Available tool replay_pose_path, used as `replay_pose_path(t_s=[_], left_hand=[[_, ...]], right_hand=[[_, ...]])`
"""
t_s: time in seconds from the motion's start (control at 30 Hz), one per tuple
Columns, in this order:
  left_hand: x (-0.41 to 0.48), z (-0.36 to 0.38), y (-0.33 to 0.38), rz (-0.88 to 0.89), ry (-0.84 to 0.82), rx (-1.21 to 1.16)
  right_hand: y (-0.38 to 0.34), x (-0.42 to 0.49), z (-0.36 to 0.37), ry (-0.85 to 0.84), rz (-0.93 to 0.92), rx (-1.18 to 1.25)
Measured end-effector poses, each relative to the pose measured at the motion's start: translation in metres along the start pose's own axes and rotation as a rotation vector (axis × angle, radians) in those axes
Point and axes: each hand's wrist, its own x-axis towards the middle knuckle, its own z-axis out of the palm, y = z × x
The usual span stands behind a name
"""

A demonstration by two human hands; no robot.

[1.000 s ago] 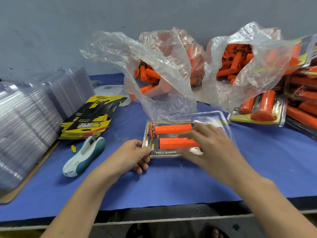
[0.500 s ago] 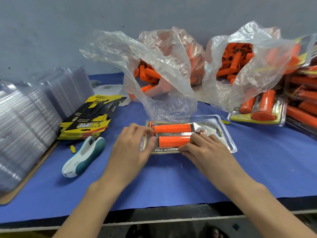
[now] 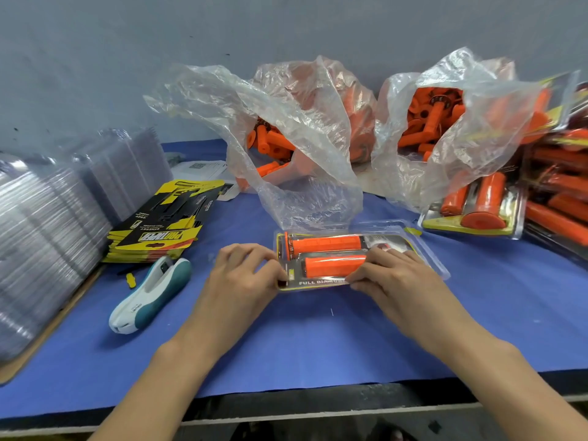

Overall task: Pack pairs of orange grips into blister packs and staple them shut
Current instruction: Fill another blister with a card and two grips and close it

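1. Both hands grip the blister pack (image 3: 318, 283), which lies flat on the blue cloth (image 3: 318, 345) at the middle of the table, right in front of me.
2. My left hand (image 3: 245, 276) has its fingers curled over the pack's left end, with the thumb on the near left corner.
3. My right hand (image 3: 401, 281) pinches the pack's near edge with bent fingertips, touching the right end of the near grip.
4. Inside the pack, two orange grips lie side by side, running left to right: the far grip (image 3: 324, 243) and the near grip (image 3: 334, 265). Clear plastic from the pack sticks out to the right, past my right hand.
5. At the far left stand tall stacks of clear shells (image 3: 38, 243).
6. Just right of them sits a stack of yellow and black printed cards (image 3: 159, 230).
7. A white and teal stapler (image 3: 149, 296) lies on the cloth in front of the cards, apart from my left hand.
8. Behind the pack, against the grey wall, the left bag (image 3: 302, 128) and the right bag (image 3: 461, 128), both clear plastic, hold loose orange grips.
9. At the far right, filled packs (image 3: 477, 208) lie piled together.
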Motion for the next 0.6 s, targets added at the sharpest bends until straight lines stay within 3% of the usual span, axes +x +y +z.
replay_pose_path(t_s=[0.27,0.6], left_hand=[[-0.001,0.002,-0.020,0.045,-0.093,-0.100],[0.006,0.003,-0.027,0.005,-0.105,-0.124]], right_hand=[[0.019,-0.012,-0.005,-0.061,-0.012,0.199],[0.020,-0.013,-0.004,-0.069,-0.004,0.206]])
